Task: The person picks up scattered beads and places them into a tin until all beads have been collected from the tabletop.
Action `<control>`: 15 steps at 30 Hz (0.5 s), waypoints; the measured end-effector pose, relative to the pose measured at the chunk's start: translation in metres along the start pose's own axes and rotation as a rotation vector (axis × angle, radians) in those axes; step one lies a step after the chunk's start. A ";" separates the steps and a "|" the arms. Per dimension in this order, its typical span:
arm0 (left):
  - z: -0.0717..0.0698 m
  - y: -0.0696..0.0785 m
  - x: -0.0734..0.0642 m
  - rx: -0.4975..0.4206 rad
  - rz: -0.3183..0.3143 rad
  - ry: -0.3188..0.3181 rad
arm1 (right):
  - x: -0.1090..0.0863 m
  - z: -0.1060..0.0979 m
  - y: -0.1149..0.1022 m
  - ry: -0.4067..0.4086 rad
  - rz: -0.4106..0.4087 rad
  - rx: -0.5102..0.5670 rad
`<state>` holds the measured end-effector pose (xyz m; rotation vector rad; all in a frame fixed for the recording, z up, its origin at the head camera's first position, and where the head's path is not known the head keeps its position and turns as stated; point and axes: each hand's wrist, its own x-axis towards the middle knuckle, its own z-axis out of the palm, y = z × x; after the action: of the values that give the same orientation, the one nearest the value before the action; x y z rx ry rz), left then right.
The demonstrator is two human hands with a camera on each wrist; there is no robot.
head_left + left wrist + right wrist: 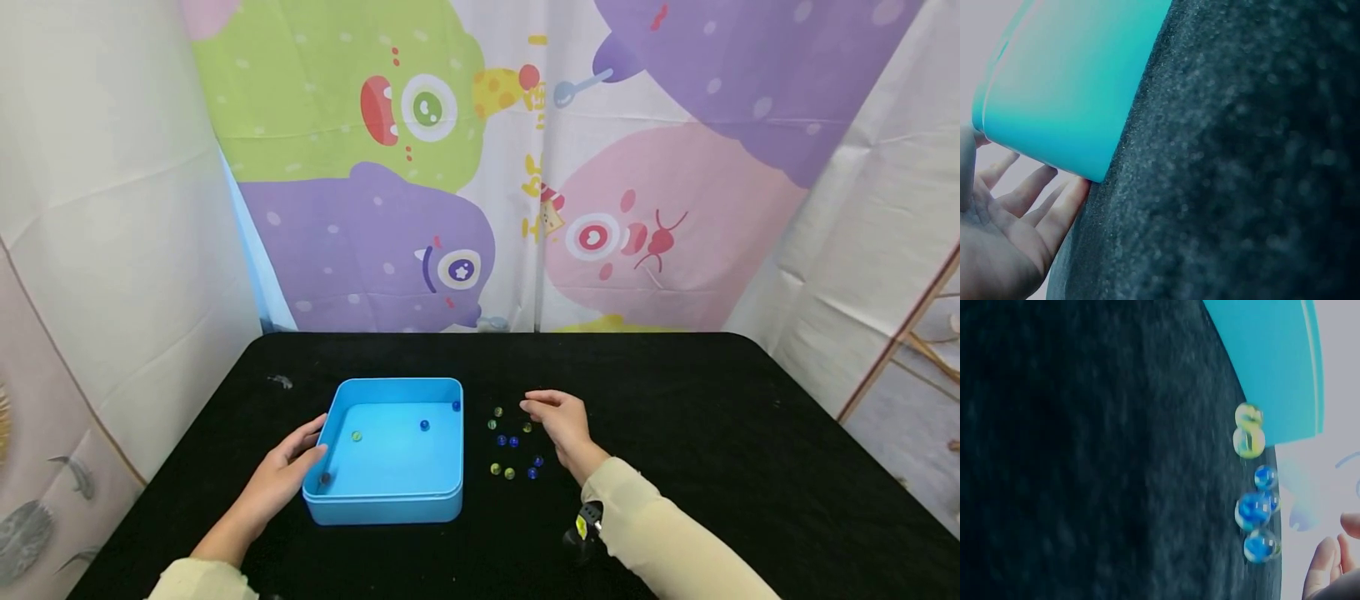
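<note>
My left hand (281, 475) holds the left side of a blue rectangular box (382, 510), thumb at the rim and fingers against the outer wall. In the left wrist view, fingertips (1079, 187) touch that wall low down. Inside the box lie several glass marbles, among them a yellow-green marble (356, 436) and a blue marble (424, 425). More marbles, blue and yellow-green, are scattered right of the box, such as a blue marble (513, 442). Above their far right side hovers my right hand (564, 429), thumb and index tips close together. Whether something sits between them is hidden.
Black cloth (675, 433) covers the table. A small grey mark (281, 382) shows at its back left. Behind the table hangs a curtain (517, 250) with cartoon figures, and pale fabric (127, 167) stands at the sides. A dark device (588, 521) is strapped at the right wrist.
</note>
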<state>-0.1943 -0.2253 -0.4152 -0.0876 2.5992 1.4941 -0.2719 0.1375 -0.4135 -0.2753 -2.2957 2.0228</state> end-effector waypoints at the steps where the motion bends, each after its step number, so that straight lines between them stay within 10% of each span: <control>1: 0.000 0.000 0.000 0.000 -0.002 0.000 | 0.001 -0.002 0.001 0.008 0.001 0.001; 15: -0.002 0.000 0.000 -0.002 0.002 -0.011 | 0.019 -0.016 0.004 0.100 0.025 -0.006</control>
<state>-0.1947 -0.2269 -0.4144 -0.0771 2.5899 1.4942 -0.2872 0.1564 -0.4163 -0.3980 -2.2502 1.9662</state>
